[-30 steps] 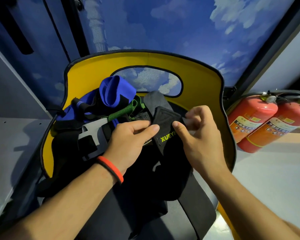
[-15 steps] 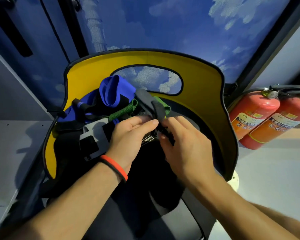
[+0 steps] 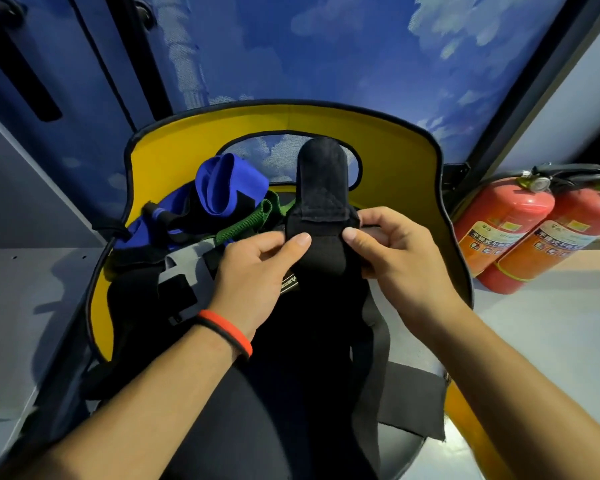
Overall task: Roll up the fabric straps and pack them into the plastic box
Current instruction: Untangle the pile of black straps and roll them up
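Observation:
A wide black fabric strap stands up in front of me, its rounded end pointing away. My left hand pinches its left edge with thumb and fingers. My right hand pinches its right edge. The strap's lower part hangs down between my forearms. Behind my left hand lies a pile of other straps: a blue one, a green one and a black and grey one. They rest on a yellow chair with a black rim. No plastic box is in view.
Two red fire extinguishers lie on the pale floor at the right. A blue wall with painted clouds rises behind the chair. A grey ledge runs along the left.
Both hands have spread the black strap flat and raised it, so its rounded end now stands upright. Earlier the strap was folded over between my fingers.

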Demonstrator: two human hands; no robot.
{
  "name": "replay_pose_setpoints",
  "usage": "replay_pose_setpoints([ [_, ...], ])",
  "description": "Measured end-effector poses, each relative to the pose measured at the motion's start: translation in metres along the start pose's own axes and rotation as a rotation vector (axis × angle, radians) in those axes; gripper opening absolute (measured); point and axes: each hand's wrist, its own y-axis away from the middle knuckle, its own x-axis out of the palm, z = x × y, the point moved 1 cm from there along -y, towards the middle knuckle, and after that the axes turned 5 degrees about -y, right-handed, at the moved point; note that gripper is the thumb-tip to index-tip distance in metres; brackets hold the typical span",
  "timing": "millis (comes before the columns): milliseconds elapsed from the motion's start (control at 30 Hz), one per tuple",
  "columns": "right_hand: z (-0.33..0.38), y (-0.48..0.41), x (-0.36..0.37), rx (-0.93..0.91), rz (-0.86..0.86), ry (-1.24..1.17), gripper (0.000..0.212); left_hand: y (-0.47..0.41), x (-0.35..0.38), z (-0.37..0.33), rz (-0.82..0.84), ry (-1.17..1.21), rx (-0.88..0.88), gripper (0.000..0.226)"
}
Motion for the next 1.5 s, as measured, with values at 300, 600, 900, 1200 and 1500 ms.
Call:
replay_pose_setpoints([
  [300, -0.017, 0.008, 0.001, -0.165, -0.001, 0.296, 0.024, -0.014, -0.013, -0.012, -0.089, 0.284, -0.060, 0.082],
  [600, -0.039, 0.012, -0.004, -0.088, 0.376, 0.338, 0.023, -0.013, -0.010, -0.028, -0.042, 0.374, -0.045, 0.021],
  [900, -0.008, 0.020, -0.021, 0.016, 0.439, 0.122, 0.028, -0.007, 0.003, -0.042, 0.151, 0.411, -0.176, 0.030],
  [1200, -0.017, 0.029, -0.029, 0.342, 0.130, 0.203, 0.013, -0.049, 0.033, -0.013, -0.033, 0.055, -0.229, 0.063],
  [1500, -0.036, 0.011, -0.069, 0.456, -0.029, 0.475, 0.045, -0.103, 0.118, 0.004, 0.198, -0.470, -0.162, 0.036],
])
